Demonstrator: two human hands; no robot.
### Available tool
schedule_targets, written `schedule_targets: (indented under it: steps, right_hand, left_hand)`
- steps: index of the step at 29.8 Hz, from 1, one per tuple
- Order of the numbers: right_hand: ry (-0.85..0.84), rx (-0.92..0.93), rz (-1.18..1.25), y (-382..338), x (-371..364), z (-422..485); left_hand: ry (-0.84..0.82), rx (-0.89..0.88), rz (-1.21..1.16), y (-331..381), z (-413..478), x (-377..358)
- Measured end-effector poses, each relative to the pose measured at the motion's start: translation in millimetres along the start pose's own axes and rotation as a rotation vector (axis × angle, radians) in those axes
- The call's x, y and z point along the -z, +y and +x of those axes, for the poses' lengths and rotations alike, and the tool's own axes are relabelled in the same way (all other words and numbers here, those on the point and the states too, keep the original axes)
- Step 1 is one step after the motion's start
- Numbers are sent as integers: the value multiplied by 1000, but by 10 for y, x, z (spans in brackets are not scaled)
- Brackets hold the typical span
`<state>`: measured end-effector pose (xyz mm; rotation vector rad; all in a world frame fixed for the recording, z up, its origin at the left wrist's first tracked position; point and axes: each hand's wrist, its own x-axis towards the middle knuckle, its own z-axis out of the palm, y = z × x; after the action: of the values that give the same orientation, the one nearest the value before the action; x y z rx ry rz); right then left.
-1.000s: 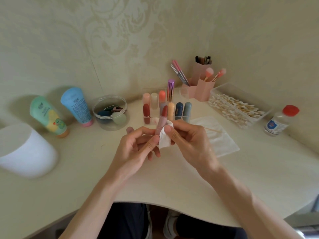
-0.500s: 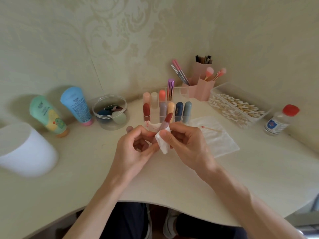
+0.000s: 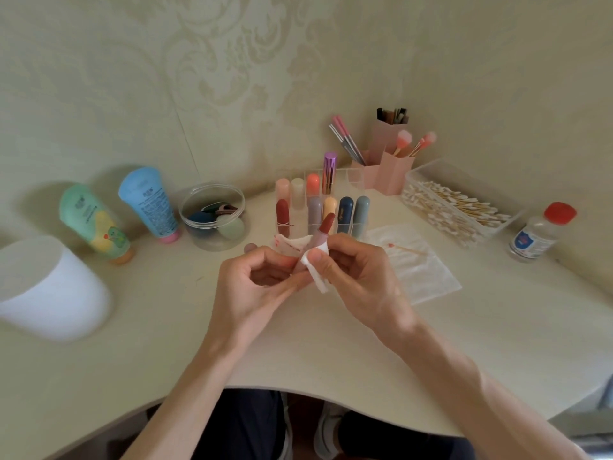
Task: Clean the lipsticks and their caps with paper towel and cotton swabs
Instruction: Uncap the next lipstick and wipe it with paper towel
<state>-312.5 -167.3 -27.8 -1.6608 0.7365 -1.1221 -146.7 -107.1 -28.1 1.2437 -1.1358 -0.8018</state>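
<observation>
Across the pale corner surface (image 3: 166,343), we work at our lipsticks. A white tub (image 3: 49,290) stands at far left, well apart from our hands. A flat paper towel sheet (image 3: 418,270) lies to the right, just beside the right wrist. Beyond it sits a clear tray (image 3: 501,229) heaped with cotton swabs (image 3: 457,207). A green tube (image 3: 94,224) and a blue tube (image 3: 149,202) stand cap-down by the wall on the left, near a clear jar (image 3: 199,240) of sponges. A clear rack (image 3: 353,175) at back centre holds capped lipsticks (image 3: 345,210) upright, with a pink brush holder (image 3: 391,174) behind it. A red-capped bottle (image 3: 534,237) stands at far right.

Our left hand (image 3: 252,287) and right hand (image 3: 361,277) meet above the surface, in front of the rack. The left grip pinches the base of an uncapped lipstick (image 3: 320,234), its red bullet tilted up and away. The right grip, thumb and fingers curled, presses a folded paper towel piece (image 3: 315,267), stained red, against the lipstick's barrel. One used cotton swab (image 3: 406,249) with a pink tip lies on the flat sheet.
</observation>
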Motion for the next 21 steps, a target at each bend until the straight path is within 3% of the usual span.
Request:
schedule_targets:
  steps: [7, 12, 18, 21]
  right_hand:
    - [12, -10, 20, 31, 38, 13]
    - [-10, -5, -9, -5, -12, -5]
    - [27, -54, 63, -5, 60, -5]
    - [32, -59, 65, -4, 47, -9]
  left_hand:
    - [-131, 47, -37, 16, 32, 13]
    - [-37, -2, 5, -3, 15, 27]
    - [-163, 74, -80, 29, 16, -6]
    - [-112, 50, -60, 27, 9, -3]
